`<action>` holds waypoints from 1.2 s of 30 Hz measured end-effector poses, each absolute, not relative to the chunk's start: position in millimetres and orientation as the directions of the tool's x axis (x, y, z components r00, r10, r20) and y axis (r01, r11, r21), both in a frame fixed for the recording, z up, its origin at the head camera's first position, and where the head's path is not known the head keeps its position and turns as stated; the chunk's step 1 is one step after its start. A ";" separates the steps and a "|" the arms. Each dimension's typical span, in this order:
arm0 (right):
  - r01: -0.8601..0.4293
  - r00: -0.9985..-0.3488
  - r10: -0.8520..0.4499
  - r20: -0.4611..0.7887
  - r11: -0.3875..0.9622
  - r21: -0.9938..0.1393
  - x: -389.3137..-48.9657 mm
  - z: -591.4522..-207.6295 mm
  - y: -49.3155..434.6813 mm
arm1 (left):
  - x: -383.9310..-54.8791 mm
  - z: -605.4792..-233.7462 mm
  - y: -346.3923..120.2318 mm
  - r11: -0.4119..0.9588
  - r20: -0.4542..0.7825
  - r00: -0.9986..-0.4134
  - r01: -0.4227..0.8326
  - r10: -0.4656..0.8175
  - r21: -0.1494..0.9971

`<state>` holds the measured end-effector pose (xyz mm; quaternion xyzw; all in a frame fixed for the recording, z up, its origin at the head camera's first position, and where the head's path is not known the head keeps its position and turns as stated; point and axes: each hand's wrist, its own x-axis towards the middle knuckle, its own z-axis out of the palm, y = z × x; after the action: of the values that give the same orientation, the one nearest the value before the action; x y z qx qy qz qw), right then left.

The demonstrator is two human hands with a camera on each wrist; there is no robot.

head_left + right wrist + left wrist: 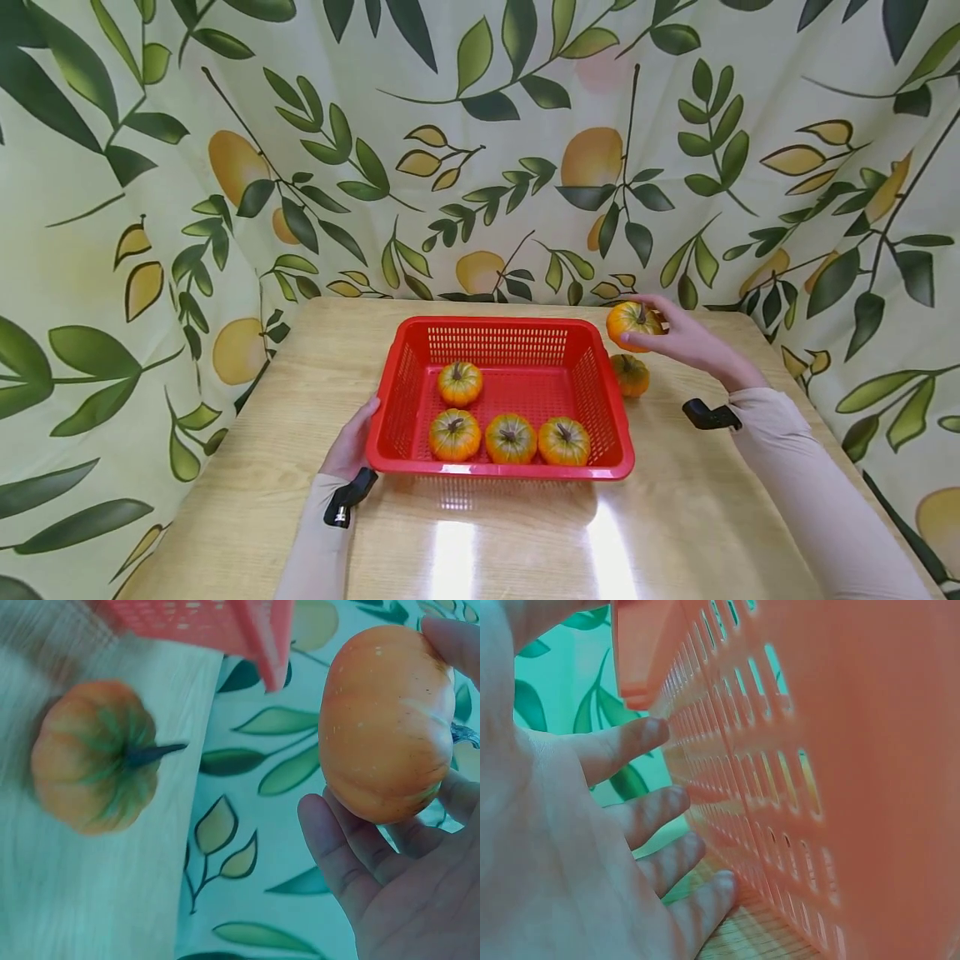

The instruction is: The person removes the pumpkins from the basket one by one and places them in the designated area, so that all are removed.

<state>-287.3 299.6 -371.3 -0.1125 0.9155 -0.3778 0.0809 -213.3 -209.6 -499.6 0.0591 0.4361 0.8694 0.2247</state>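
Note:
My right hand grips a small orange pumpkin between thumb and fingers, raised beyond the right end of a red plastic basket. In the right wrist view, the pumpkin shows its smooth orange side, with its stem towards the palm. Below it, a second pumpkin with green streaks sits on the table beside the basket. My left hand is at the basket's left end. Its spread fingers lie against the slotted outer wall in the left wrist view. Several pumpkins lie inside the basket.
The basket stands on a light wooden table with bright reflections near its front. A leaf-and-fruit patterned cloth hangs behind the table and along both sides. Dark wrist-worn cameras are on both sleeves.

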 end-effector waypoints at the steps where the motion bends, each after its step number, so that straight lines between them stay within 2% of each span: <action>1: -0.132 -0.964 -0.255 -0.067 0.688 -0.714 -286.1 -373.9 302.3 | -212.2 -501.0 -211.0 -0.516 -0.094 -0.893 -0.337 0.440 0.788; 13: -0.052 -0.984 -0.160 -0.076 0.669 -0.742 -276.9 -414.4 326.3 | -198.5 -514.2 -227.1 -0.560 -0.070 -0.876 -0.364 0.476 0.744; 26: 0.050 -0.994 -0.044 -0.104 0.651 -0.758 -270.2 -435.6 354.9 | -211.8 -520.3 -216.2 -0.439 -0.100 -0.905 -0.294 0.414 0.849; 36: 0.097 -0.987 -0.033 -0.155 0.648 -0.756 -283.9 -446.4 364.6 | -219.6 -518.8 -212.4 -0.430 -0.149 -0.918 -0.310 0.368 0.848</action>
<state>-283.9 364.6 -446.4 0.0176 0.9044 -0.4193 0.0773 -219.6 -212.4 -518.8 0.0293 0.4949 0.8450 0.2004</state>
